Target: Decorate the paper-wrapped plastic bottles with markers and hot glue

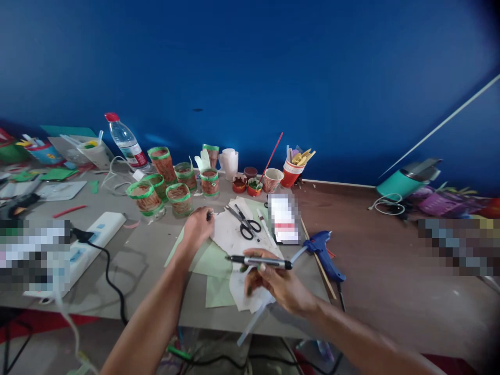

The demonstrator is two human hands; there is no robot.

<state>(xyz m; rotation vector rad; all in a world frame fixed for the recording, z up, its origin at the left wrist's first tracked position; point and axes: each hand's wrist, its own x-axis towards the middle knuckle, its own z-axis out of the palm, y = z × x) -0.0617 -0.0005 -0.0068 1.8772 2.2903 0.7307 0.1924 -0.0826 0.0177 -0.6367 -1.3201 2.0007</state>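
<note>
My right hand (269, 278) holds a black and silver pen (260, 261) between thumb and fingers, its tip pointing left above the white paper (226, 233). My left hand (199, 224) is closed at the upper left edge of that paper, with a small dark thing at its fingertips that I cannot make out. Light green sheets (209, 256) lie partly beneath the white paper. Black-handled scissors (247, 228) rest on top of the paper, with another slim tool alongside. A white pen (266, 229) lies just right of them.
Green-rimmed brown cups (178, 197) and a water bottle (127, 140) stand behind my left hand. Small paint cups (239, 183) are at the back. To the right are a phone (284, 219) and a blue glue gun (326, 255). A white power strip (94, 237) lies left.
</note>
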